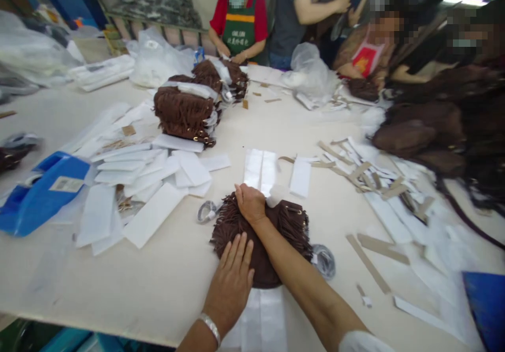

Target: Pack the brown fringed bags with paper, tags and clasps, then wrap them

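In front of me a dark brown fringed handbag point(264, 262) lies on a white paper strip point(262, 315) that shows above and below it. My left hand point(233, 270), with a silver bracelet at the wrist, rests flat on the bag's lower left, fingers stretched out. Across it reaches my right arm; my right hand point(250, 203) is closed at the bag's upper edge, seemingly gripping the fringed flap. Exactly what its fingers hold is partly hidden. Wrapped coiled straps lie at both sides, one point(207, 212) left and another point(323, 261) right.
White card pieces point(158, 183) pile up on the left beside a blue plastic bag point(47, 191). Brown fringed bags point(185, 110) stand stacked farther back. Cardboard strips point(369, 262) and paper scraps litter the right, near dark brown bags point(422, 126). Several people work across the table.
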A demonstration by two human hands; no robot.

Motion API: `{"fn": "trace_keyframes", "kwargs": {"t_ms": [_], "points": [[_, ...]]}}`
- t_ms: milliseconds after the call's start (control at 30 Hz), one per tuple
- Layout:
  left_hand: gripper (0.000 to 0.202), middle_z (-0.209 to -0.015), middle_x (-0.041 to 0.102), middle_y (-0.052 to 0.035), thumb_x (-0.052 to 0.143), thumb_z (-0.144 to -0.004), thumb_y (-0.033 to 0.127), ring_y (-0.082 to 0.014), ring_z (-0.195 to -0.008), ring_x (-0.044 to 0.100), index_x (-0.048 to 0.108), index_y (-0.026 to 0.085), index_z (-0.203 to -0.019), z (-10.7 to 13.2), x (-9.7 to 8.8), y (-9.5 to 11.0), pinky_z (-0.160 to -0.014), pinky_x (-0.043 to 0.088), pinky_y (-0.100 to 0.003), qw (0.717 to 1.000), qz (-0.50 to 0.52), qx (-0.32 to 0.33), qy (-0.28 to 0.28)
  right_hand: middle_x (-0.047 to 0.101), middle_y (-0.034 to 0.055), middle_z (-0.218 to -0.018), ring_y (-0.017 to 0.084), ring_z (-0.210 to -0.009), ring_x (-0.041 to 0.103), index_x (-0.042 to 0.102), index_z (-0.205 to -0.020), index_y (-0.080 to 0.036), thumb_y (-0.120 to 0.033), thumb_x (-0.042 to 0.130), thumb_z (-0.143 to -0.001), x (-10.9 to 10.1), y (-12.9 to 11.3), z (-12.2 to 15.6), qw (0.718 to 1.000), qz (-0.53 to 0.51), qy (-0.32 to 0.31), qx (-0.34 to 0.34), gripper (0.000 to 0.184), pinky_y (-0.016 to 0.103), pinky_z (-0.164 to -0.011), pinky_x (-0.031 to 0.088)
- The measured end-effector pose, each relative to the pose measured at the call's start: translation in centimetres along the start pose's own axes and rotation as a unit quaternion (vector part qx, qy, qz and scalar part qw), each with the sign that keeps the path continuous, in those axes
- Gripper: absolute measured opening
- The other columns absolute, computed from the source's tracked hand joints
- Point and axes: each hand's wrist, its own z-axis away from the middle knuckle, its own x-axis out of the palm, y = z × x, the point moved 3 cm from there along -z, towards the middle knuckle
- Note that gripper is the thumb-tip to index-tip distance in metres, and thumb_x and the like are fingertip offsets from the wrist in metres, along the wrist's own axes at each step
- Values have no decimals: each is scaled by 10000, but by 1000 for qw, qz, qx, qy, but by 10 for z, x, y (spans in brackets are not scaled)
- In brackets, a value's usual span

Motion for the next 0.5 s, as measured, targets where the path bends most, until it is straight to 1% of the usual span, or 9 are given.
{"fn": "trace_keyframes", "kwargs": {"t_ms": [100, 133, 200, 233, 300, 333, 367, 433, 500], "points": [[592, -1584, 199, -132, 434, -943, 228, -287, -1464, 161, 256, 144, -1501, 0, -1, 4, -1172, 272, -497, 999, -16, 21, 25, 666, 50, -765, 165, -747, 597, 616, -878, -184, -391, 284, -1039, -11, -6, -5, 1000, 1, 4, -19, 423, 259, -714, 382], [589, -1583, 206, -132, 435, -944, 230, -288, -1463, 164, 261, 148, -1500, 0, -2, 5, -1172, 272, -503, 999, -19, 28, 29, 678, 58, -820, 171, -806, 605, 624, -925, -179, -386, 308, -1035, -18, -9, -3, 999, -1, 5, -31, 393, 266, -754, 402], [576, -1572, 242, -139, 433, -945, 235, -290, -1459, 182, 279, 144, -1493, 0, -1, 7, -1167, 279, -514, 998, -23, 37, 37, 684, 86, -1028, 189, -995, 591, 616, -1085, -169, -397, 377, -1016, -39, -16, 11, 998, -8, 8, -63, 337, 297, -876, 418], [560, -1558, 278, -148, 434, -946, 240, -295, -1455, 198, 305, 136, -1481, 0, 0, 6, -1162, 286, -521, 998, -25, 40, 41, 650, 104, -1164, 202, -1110, 552, 586, -1184, -163, -405, 405, -1005, -52, -19, 24, 996, -16, 11, -91, 351, 321, -948, 406], [514, -1504, 382, -167, 440, -943, 245, -311, -1441, 239, 384, 122, -1439, 2, 2, 6, -1150, 297, -544, 997, -27, 54, 47, 504, 121, -1402, 223, -1307, 414, 486, -1349, -161, -406, 425, -994, -77, -21, 61, 986, -38, 11, -164, 436, 371, -1072, 342], [492, -1476, 423, -173, 442, -940, 240, -318, -1436, 253, 417, 118, -1416, 3, 3, 5, -1145, 297, -555, 996, -27, 65, 46, 425, 113, -1476, 229, -1369, 341, 443, -1397, -171, -393, 418, -995, -87, -19, 82, 978, -50, 3, -201, 460, 394, -1113, 306], [481, -1463, 440, -178, 440, -939, 235, -322, -1434, 256, 432, 115, -1405, 3, 4, 5, -1143, 296, -563, 996, -28, 73, 46, 365, 98, -1519, 233, -1406, 286, 417, -1423, -192, -385, 414, -996, -94, -13, 104, 973, -58, -8, -222, 469, 414, -1138, 277], [505, -1494, 393, -180, 428, -943, 234, -317, -1442, 233, 392, 112, -1431, 4, 6, 5, -1144, 290, -562, 995, -32, 77, 46, 310, 87, -1552, 251, -1439, 219, 386, -1449, -213, -396, 417, -991, -100, 3, 140, 974, -60, -34, -214, 494, 457, -1159, 245], [553, -1546, 295, -175, 411, -952, 248, -305, -1455, 194, 306, 104, -1475, 5, 6, 5, -1149, 286, -545, 995, -44, 70, 49, 319, 107, -1546, 274, -1449, 193, 361, -1465, -186, -429, 417, -985, -94, 20, 162, 980, -59, -56, -180, 540, 488, -1162, 233]]}}
